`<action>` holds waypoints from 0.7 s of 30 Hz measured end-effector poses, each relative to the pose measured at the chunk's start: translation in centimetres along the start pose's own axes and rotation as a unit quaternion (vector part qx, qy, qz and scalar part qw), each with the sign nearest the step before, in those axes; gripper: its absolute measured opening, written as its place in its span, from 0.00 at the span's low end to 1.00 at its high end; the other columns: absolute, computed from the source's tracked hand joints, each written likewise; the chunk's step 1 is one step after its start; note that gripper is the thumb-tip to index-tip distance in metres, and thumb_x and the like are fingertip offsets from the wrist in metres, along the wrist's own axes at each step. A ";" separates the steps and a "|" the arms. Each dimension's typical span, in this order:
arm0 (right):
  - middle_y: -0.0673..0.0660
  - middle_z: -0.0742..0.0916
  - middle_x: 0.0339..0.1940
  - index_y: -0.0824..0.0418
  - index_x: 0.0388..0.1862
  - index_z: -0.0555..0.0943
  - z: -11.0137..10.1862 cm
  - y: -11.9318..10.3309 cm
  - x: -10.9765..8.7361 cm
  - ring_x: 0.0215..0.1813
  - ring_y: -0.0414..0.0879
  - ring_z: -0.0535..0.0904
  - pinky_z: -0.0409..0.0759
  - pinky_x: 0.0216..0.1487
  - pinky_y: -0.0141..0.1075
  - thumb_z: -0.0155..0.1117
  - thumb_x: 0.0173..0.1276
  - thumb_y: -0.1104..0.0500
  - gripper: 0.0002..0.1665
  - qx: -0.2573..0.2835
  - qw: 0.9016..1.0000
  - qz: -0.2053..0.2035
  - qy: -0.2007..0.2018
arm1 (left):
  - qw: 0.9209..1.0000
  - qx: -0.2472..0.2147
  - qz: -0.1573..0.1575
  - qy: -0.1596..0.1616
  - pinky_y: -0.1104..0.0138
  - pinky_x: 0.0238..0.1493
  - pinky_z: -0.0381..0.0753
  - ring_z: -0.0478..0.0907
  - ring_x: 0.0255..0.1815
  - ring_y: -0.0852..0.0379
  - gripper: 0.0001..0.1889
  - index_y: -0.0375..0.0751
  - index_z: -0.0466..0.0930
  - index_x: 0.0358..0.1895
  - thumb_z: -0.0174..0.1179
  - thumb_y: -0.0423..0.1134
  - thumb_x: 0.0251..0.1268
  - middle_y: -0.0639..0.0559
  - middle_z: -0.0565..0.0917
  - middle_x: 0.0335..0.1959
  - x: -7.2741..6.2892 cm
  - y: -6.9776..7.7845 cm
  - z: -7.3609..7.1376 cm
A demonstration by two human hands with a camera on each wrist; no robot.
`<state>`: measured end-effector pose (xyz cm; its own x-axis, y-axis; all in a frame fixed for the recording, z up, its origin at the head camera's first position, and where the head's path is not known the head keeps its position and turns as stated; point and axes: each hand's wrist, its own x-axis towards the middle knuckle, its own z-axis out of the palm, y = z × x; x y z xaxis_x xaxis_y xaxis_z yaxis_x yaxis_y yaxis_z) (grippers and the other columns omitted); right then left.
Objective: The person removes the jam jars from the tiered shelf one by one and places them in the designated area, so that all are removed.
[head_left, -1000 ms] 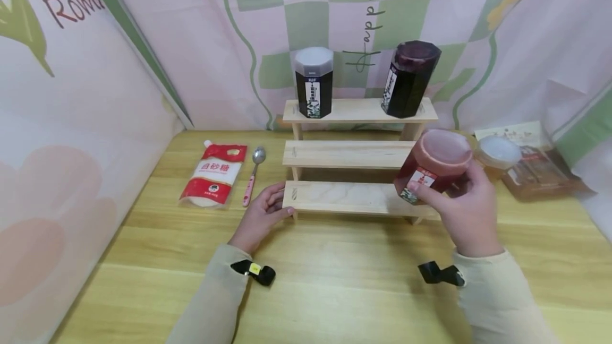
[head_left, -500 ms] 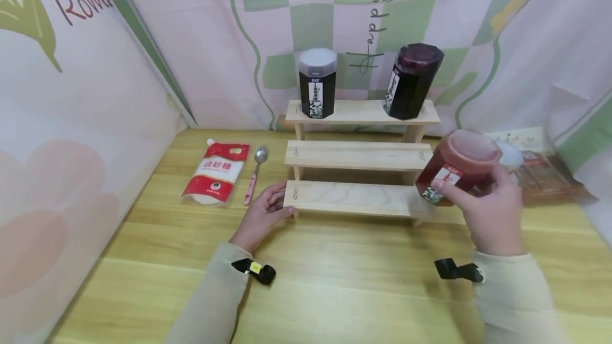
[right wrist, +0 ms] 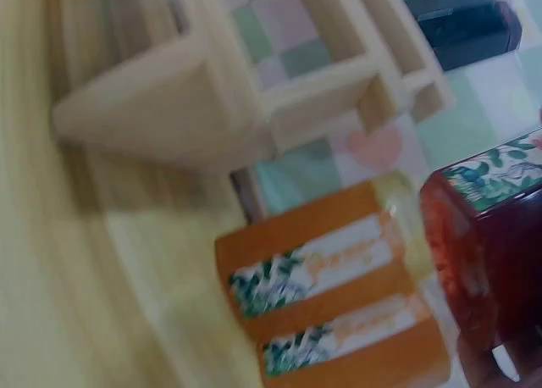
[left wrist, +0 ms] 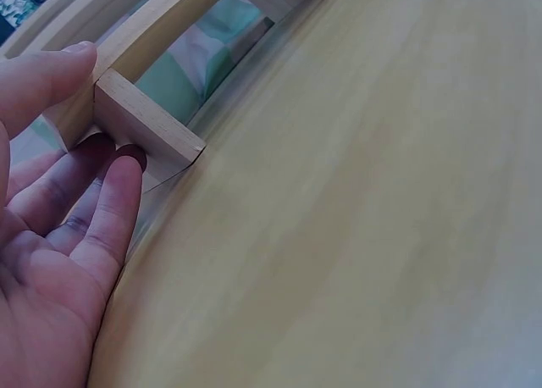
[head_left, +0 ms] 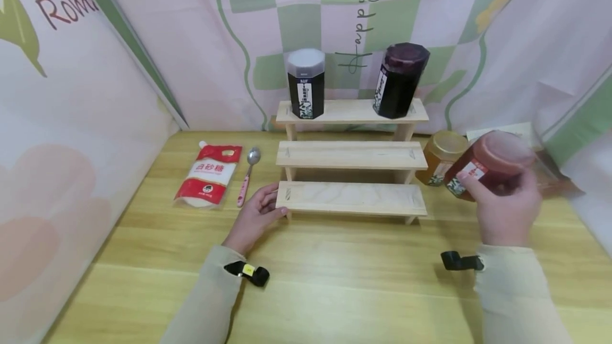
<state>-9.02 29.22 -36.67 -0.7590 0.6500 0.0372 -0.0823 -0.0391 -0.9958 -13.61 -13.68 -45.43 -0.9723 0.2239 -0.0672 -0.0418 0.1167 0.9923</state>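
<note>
Head view: right fingers grip a red jar, long axis leaning right; left fingers, a rack.

A pale, wood-grained counter ran back to a cloth backdrop printed with green and pale-pink checks, wavy green lines, yellow flowers and "Happy" running upward. The left panel bore pink petals and lettering. Light fell softly.

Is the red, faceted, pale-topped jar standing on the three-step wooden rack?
No, the red jar is held in the right grip, beyond the right end of the wooden rack.
</note>
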 end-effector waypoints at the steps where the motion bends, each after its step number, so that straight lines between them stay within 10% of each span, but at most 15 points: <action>1: 0.50 0.75 0.67 0.47 0.71 0.69 -0.1 0.2 0.2 0.71 0.46 0.68 0.70 0.67 0.26 0.81 0.49 0.71 0.52 0.009 1.000 -0.003 0.007 | 1.000 0.001 0.000 0.001 0.60 0.63 0.77 0.77 0.62 0.50 0.33 0.48 0.67 0.72 0.68 0.35 0.65 0.50 0.79 0.64 0.0 0.0 0.0; 21: 0.49 0.78 0.65 0.52 0.66 0.73 -2.4 3.4 2.6 0.66 0.41 0.72 0.70 0.65 0.24 0.84 0.42 0.72 0.51 0.075 0.989 0.019 0.122 | 1.000 -0.003 -0.002 0.001 0.61 0.63 0.77 0.77 0.62 0.51 0.33 0.48 0.66 0.72 0.68 0.35 0.66 0.49 0.79 0.64 0.0 -0.1 -0.1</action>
<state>-9.74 32.65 -40.12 -0.5865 0.8090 -0.0392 -0.1665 -0.1678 -0.9717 -13.59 -13.76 -45.51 -0.9727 0.2208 -0.0711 -0.0474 0.1111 0.9927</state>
